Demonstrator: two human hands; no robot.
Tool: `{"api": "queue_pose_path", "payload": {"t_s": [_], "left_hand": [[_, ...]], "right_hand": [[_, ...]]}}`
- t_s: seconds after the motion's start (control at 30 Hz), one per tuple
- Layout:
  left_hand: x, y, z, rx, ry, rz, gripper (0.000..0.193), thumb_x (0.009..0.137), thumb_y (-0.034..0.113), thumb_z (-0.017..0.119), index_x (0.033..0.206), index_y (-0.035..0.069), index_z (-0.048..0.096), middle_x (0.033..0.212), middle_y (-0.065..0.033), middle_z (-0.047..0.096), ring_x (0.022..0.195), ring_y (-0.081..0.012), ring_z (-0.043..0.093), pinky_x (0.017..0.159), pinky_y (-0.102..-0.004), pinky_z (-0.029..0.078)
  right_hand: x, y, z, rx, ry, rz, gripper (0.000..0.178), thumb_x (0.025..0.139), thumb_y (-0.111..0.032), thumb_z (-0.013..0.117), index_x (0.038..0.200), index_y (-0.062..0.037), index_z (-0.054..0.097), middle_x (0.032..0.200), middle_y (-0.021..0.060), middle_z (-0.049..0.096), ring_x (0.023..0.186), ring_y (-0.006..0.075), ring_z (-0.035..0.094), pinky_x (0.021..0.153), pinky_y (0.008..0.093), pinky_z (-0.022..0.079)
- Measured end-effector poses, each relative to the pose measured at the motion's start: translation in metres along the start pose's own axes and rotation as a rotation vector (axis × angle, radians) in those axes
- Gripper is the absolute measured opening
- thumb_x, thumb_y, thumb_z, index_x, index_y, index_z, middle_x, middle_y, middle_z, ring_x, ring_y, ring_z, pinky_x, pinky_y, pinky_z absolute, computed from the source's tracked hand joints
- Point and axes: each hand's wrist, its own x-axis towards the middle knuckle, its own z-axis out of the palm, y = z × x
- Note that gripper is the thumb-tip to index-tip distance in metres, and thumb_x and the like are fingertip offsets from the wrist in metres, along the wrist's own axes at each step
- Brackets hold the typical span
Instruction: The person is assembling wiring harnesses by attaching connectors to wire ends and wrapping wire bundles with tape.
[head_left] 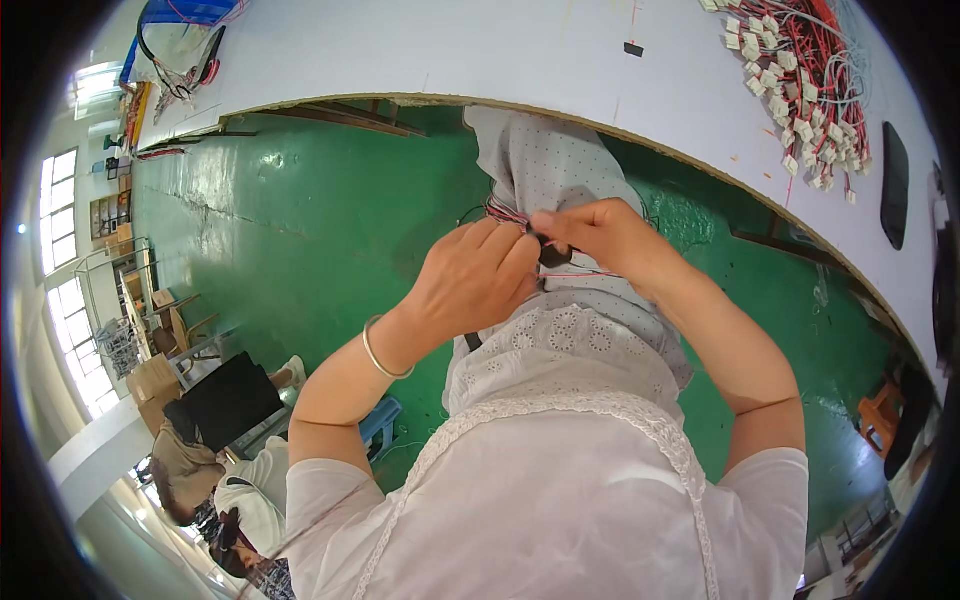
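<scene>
Over my lap, my left hand (474, 272) is closed around a bundle of thin red, black and white wires (506, 211), with its back turned up. Right beside it, my right hand (603, 236) pinches at the same bundle, thumb and forefinger together. A dark piece (556, 256) shows between the two hands; I cannot make out what it is. One thin red wire (590, 275) runs out below my right hand across the pale dotted cloth (560, 150) on my lap. The fingertips of my left hand are hidden.
Ahead curves the white table edge (420, 97). At its right lie a heap of red and black wires with white connectors (800, 100) and a black oblong thing (895, 187). Far left are cables (185, 80) and a blue bin (195, 12). A person (190, 465) sits behind left, near a blue stool (381, 423).
</scene>
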Motion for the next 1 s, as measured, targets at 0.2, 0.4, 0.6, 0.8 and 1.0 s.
{"api": "queue_pose_path", "payload": {"t_s": [0.2,0.4,0.6,0.8,1.0], "left_hand": [[-0.003,0.005,0.001,-0.038,0.036,-0.112,0.011,0.080,0.009,0.064,0.080,0.008,0.052,0.069,-0.0018,0.045,0.068,-0.0167,0.053,0.057,-0.0324,0.046],[0.003,-0.005,-0.018,-1.898,-0.285,-1.062,0.016,0.093,0.015,0.043,0.088,0.005,0.054,0.064,0.0063,0.031,0.051,-0.0047,0.025,0.045,-0.0217,0.021],[0.004,-0.007,-0.015,-1.961,-0.485,-1.002,0.022,0.094,0.018,0.044,0.098,0.000,0.057,0.060,0.0071,0.024,0.048,-0.0053,0.018,0.043,-0.0224,0.017],[0.003,-0.002,0.008,-1.136,-0.044,-0.641,0.015,0.093,0.016,0.066,0.090,0.001,0.064,0.057,0.0039,0.039,0.048,-0.0051,0.035,0.042,-0.0235,0.026],[0.019,-0.001,-0.006,-0.071,0.125,-0.019,0.015,0.079,0.013,0.080,0.084,0.008,0.067,0.058,0.0004,0.044,0.048,-0.0109,0.042,0.042,-0.0271,0.033]], "right_hand": [[-0.006,-0.001,0.009,0.305,0.083,-0.130,0.026,0.091,-0.029,0.069,0.098,-0.0046,0.075,0.077,-0.0038,0.063,0.066,0.0024,0.048,0.057,0.0200,0.032],[-0.021,0.006,-0.018,0.507,-0.149,-0.333,0.021,0.090,-0.015,0.067,0.105,-0.0025,0.073,0.076,-0.0053,0.058,0.067,0.0062,0.045,0.063,0.0225,0.037],[-0.034,0.013,-0.056,-0.164,-0.371,-0.677,0.031,0.072,-0.019,0.076,0.098,-0.0020,0.073,0.101,0.0056,0.059,0.086,0.0159,0.054,0.075,0.0296,0.043],[-0.044,-0.013,-0.039,-0.082,-0.074,-0.494,0.022,0.082,-0.023,0.073,0.092,-0.0028,0.071,0.090,0.0008,0.057,0.076,0.0082,0.045,0.068,0.0246,0.039],[-0.021,-0.017,-0.025,-0.290,0.145,-0.190,0.020,0.092,-0.023,0.069,0.089,-0.0037,0.071,0.064,-0.0081,0.049,0.060,0.0027,0.038,0.054,0.0220,0.031]]}}
